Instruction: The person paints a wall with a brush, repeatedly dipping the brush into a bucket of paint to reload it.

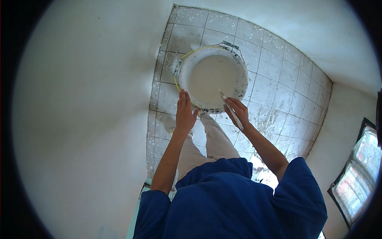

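Observation:
A round tub (185,71) with a stained rim stands on the tiled floor, holding a pale, creamy liquid (213,75). My right hand (237,111) grips a light-coloured tool (234,116) with a slim handle, its tip over the liquid near the tub's lower right side. At the tub's lower left edge is my left hand (185,112), fingers stretched out and pointing up toward the rim, with nothing held. Whether its fingertips touch the rim, I cannot tell.
Pale walls (87,99) rise at the left and along the top and right. Spattered floor tiles (274,95) surround the tub. My legs and feet are just below it. A window (358,171) with a dark frame is at the far right.

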The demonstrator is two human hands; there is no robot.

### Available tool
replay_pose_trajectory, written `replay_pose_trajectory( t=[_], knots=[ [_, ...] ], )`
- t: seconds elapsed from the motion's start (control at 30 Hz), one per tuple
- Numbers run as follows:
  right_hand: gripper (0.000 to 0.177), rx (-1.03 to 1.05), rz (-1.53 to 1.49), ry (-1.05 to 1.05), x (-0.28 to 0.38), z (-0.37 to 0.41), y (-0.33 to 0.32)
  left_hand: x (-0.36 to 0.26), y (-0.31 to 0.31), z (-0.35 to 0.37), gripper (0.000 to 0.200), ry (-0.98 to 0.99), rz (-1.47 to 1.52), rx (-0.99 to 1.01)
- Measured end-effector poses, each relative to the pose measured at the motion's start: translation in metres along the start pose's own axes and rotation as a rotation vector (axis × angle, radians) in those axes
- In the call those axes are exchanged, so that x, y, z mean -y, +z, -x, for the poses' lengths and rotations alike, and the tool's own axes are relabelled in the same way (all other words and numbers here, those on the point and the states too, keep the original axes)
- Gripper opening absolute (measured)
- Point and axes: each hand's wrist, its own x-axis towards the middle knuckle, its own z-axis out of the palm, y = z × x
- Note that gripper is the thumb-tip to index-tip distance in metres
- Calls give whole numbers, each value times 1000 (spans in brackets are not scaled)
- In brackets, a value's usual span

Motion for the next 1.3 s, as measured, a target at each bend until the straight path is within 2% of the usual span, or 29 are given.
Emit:
replay_pose_trajectory(
  t=[0.13,0.23,0.33,0.43,0.53,0.63,0.67,0.73,0.77,0.8,0.83,0.87,0.93,0.97,1.0,1.03,1.1,1.17,1.3],
  knots=[
    [29,21,-43,59,-2,5,-3,0,4,1,89,-4,5,-10],
    [32,-79,-61,69,4,4,-8,-2,1,-1,89,-10,10,-9],
    [30,-37,-17,55,-5,9,-7,-3,0,1,90,-20,28,-4],
    [30,-57,-96,84,-6,11,-7,-4,1,-2,89,-24,25,-4],
    [31,-122,-259,279,-8,11,-3,-4,1,1,89,-31,30,-12],
    [40,-225,-894,894,-26,12,11,-3,0,1,86,5,81,-20],
    [48,-251,-1012,995,-25,8,6,1,-3,3,84,16,96,-35],
    [50,-327,-1151,1020,-23,0,-4,23,6,5,81,-2,228,73],
    [48,-337,-1187,975,-22,-7,-9,12,-19,15,77,-64,447,100],
    [42,-289,-1267,827,-23,-17,-15,9,-40,26,71,-95,439,149],
    [38,-274,-1208,798,-20,-30,-24,12,-52,39,63,-157,365,154],
    [32,-315,-1265,761,-9,-46,-33,25,-51,54,61,-121,323,48],
    [25,-335,-1363,557,11,-77,-44,30,-90,87,61,-142,296,-51],
    [20,-334,-1331,509,47,-98,-59,38,-102,108,58,-116,255,-198],
    [20,-272,-1377,399,49,-114,-60,37,-131,131,55,-152,261,-269],
    [22,-285,-1296,343,68,-134,-62,31,-161,157,51,-181,278,-328],
    [27,-200,-1304,245,125,-169,-66,24,-218,211,48,-258,309,-476],
    [30,-270,-1408,238,235,-187,-77,18,-257,267,45,-316,324,-595],
    [41,55,-1549,94,354,-229,-64,0,-343,362,39,-341,266,-820]
  ],
)
